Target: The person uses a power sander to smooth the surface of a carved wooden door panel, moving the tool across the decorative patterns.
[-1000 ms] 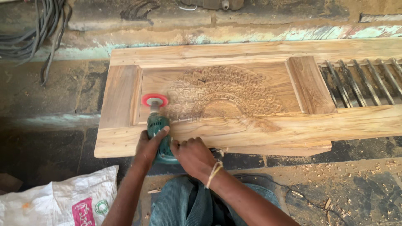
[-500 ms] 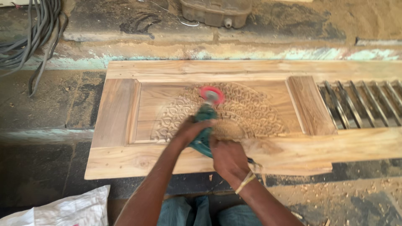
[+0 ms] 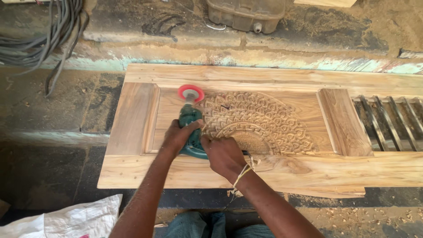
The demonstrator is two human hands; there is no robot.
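Since half a second ago the green angle grinder (image 3: pixel 190 128) has swung back leftward, off the middle of the carved fan and onto the flat wood at the upper left of the recessed field. Its red sanding disc (image 3: pixel 191 93) now sits just left of the carved semicircle (image 3: pixel 255 121), near the top edge of that recess; it seems to rest on the wood, though the contact itself is hard to make out from this angle.

Both hands are wrapped around the tool. The left hand (image 3: pixel 178 135) has a clenched grip on the grinder's body just behind the head, fingers curled over the top. The right hand (image 3: pixel 224 156) clasps the rear of the same body, close beside the left, with a pale thread band (image 3: pixel 241 174) around its wrist. A dark cord runs out from under the right hand.

The work lies on a long wooden door panel (image 3: pixel 132 119) flat on the floor, with a row of slats (image 3: pixel 387 121) at its right end. Beyond the panel are a bundle of grey cables (image 3: pixel 39 39) and a dusty plastic container (image 3: pixel 246 15). A white woven sack (image 3: pixel 75 218) lies at lower left.
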